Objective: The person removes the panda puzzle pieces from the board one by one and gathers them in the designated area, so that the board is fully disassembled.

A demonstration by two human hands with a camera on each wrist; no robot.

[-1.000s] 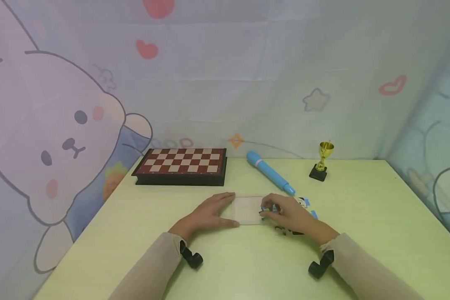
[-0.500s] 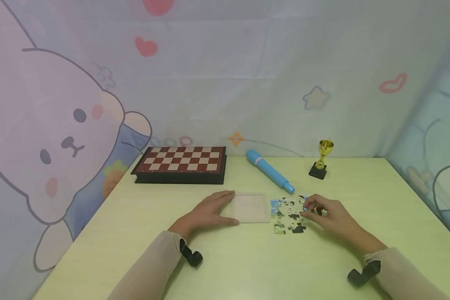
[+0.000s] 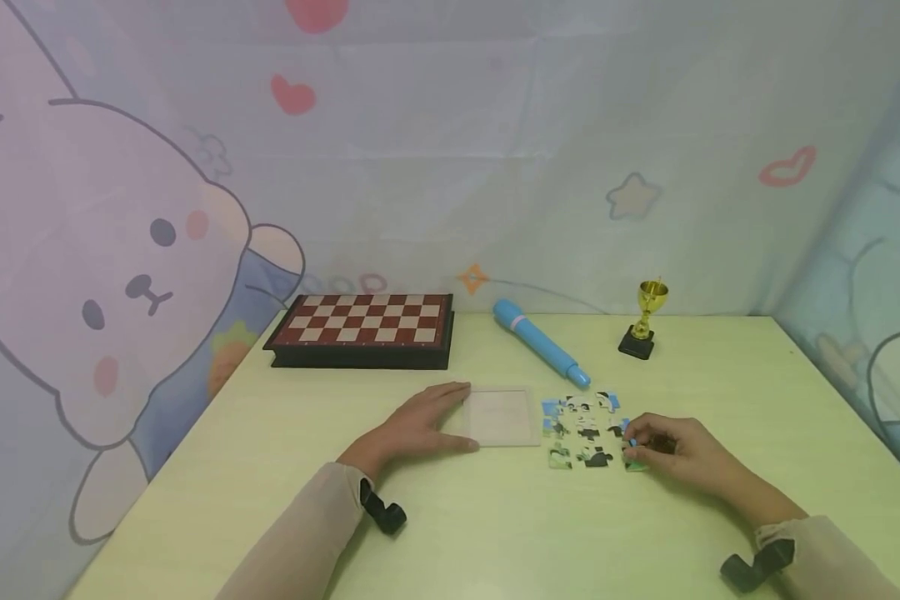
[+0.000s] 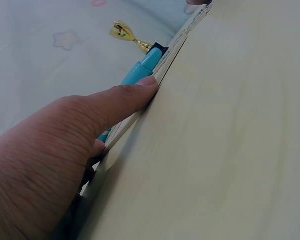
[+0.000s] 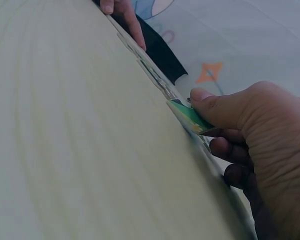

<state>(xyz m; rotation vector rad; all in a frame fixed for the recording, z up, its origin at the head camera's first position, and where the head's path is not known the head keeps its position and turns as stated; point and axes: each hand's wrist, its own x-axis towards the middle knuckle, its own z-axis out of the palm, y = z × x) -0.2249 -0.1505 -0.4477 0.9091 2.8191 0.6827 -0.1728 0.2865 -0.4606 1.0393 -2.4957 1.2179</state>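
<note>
My right hand [image 3: 671, 456] pinches a green puzzle piece [image 5: 191, 118] between curled thumb and fingers, its flat edge angled off the table. My left hand [image 3: 417, 427], fingers straight, steadies the clear tray [image 3: 501, 417].

— What is under my hands?
— A smooth, matt, pale green table [image 3: 450, 533]. My left hand [image 3: 420, 427] rests on a clear, frosted plastic tray [image 3: 501, 417]; my right hand [image 3: 675, 454] pinches a thin, glossy printed card puzzle piece [image 5: 190, 117].

— And at the far side?
— A shiny gold trophy [image 3: 647, 319], a smooth blue plastic pen [image 3: 540, 343] and a glossy chessboard [image 3: 363, 327], before a soft printed cloth backdrop [image 3: 495, 150].
</note>
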